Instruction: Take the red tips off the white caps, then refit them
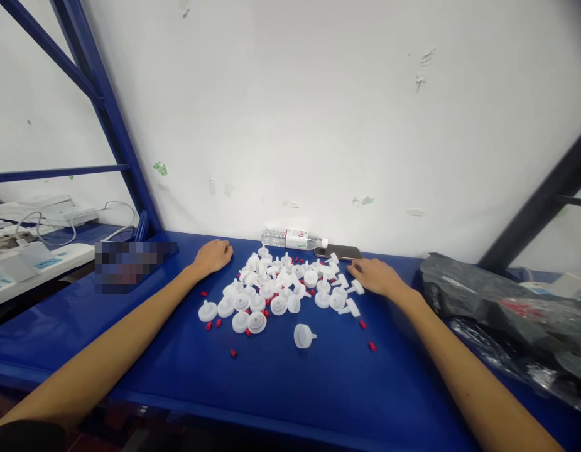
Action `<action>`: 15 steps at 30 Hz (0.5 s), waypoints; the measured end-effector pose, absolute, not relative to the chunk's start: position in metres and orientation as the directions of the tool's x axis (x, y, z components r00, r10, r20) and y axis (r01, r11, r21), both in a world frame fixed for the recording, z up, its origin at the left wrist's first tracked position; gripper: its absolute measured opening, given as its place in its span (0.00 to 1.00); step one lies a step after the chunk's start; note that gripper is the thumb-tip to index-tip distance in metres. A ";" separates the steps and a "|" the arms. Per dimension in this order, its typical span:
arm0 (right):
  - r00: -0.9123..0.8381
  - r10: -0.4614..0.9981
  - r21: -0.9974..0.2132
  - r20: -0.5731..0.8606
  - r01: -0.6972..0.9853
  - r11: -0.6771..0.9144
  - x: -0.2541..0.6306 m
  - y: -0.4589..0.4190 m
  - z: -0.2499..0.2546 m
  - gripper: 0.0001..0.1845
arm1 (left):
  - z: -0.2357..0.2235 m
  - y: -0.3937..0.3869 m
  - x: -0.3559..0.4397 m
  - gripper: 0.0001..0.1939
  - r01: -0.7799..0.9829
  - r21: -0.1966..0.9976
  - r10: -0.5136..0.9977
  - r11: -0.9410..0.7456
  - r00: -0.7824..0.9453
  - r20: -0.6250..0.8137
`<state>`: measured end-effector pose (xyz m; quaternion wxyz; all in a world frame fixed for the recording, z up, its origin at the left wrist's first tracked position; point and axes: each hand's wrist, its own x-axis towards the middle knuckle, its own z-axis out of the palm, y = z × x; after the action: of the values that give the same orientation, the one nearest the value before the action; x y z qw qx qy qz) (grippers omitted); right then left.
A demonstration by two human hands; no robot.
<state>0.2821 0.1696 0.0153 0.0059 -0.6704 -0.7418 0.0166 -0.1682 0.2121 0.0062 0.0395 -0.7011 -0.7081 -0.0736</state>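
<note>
Flanking round white plastic caps (310, 279) on the flat blue desk (347, 395): our left hand (211, 257) and right hand (375, 276) near its back edge, fingers (360, 265) loosely parted, seemingly empty, likely for easy reach.

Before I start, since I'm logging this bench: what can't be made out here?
All in the head view:
Bottle label: print too small.
Red pieces: some partly covered by white caps, so no sure count.
Left hand and right hand: palms hidden by the hands' backs.
Grey bag: cut off by the right edge; inside hidden by its plastic.
Patch at left: pixelated.
</note>
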 end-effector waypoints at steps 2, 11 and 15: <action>-0.098 0.995 -0.033 -0.015 0.995 0.098 0.282 0.170 0.015 0.22 | 0.006 0.213 -0.169 0.18 0.999 0.054 0.987 0.004 -0.013 0.161; -0.090 0.996 -0.039 0.003 0.995 0.090 0.281 0.167 0.017 0.18 | 0.009 0.207 -0.165 0.18 0.995 0.097 0.989 -0.005 -0.010 0.149; -0.010 0.995 -0.025 0.096 1.000 0.013 0.278 0.157 0.027 0.17 | 0.022 0.200 -0.159 0.17 0.988 0.153 0.985 -0.017 -0.010 0.173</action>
<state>0.2776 0.1568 0.0274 0.0432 -0.7022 -0.7103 -0.0249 -0.1590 0.2002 0.0219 0.0066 -0.7037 -0.7009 -0.1161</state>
